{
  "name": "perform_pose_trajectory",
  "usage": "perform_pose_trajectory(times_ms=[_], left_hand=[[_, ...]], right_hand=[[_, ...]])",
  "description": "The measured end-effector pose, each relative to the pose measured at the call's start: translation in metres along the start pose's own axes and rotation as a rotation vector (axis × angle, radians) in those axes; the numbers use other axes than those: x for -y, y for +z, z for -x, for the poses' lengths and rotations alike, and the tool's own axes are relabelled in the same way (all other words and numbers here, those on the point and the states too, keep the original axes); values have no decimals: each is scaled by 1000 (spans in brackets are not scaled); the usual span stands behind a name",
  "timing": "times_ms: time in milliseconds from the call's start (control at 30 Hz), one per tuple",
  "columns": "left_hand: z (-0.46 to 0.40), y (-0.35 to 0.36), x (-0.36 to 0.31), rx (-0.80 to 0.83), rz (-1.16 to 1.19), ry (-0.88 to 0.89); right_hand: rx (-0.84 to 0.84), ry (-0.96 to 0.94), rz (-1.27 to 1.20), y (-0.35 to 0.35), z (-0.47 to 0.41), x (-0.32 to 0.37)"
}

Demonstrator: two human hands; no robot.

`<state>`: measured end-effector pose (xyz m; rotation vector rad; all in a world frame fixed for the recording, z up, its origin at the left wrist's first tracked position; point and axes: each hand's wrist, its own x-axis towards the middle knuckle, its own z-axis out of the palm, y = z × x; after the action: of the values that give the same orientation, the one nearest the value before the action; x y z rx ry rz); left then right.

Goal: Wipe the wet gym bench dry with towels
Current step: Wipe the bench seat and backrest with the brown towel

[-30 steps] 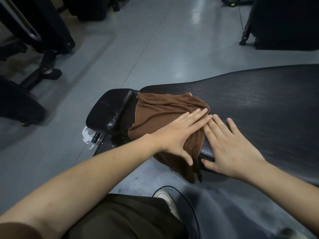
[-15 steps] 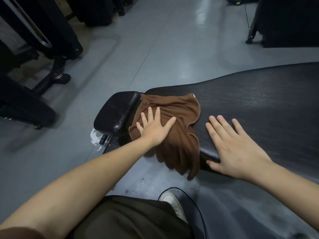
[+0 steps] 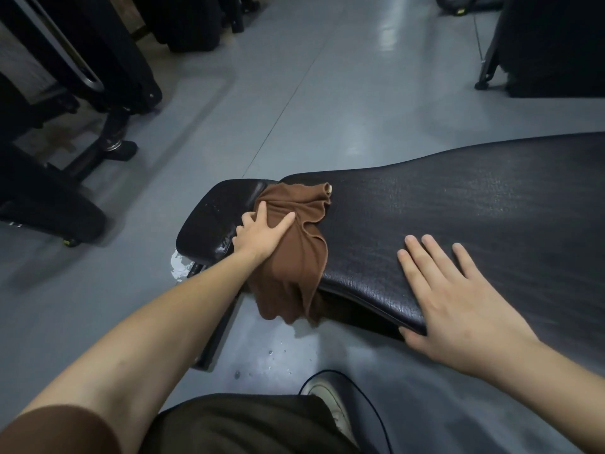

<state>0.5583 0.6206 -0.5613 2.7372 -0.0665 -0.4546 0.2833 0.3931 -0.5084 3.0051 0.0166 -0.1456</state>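
The left hand (image 3: 262, 235) is pressing the brown towel (image 3: 294, 250) with spread fingers at the black bench (image 3: 458, 208) seat gap; the right hand (image 3: 458, 303) is lying flat on the pad. Water drops are dotting the grey floor (image 3: 327, 109).

A glossy grey floor (image 3: 327, 103) reflects overhead light, black gym machine frames (image 3: 98, 77) stand far beyond the left fingertips, another dark machine (image 3: 550, 44) far beyond the right fingertips.
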Motion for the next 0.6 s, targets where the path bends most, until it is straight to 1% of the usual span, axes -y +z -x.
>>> perform_pose_trajectory(times_ms=[400, 600], left_hand=[[-47, -6, -21, 32, -8, 107], [-81, -8, -45, 69, -6, 165]], right_hand=[[-18, -13, -34, 0, -1, 3], [-27, -12, -67, 3, -3, 2]])
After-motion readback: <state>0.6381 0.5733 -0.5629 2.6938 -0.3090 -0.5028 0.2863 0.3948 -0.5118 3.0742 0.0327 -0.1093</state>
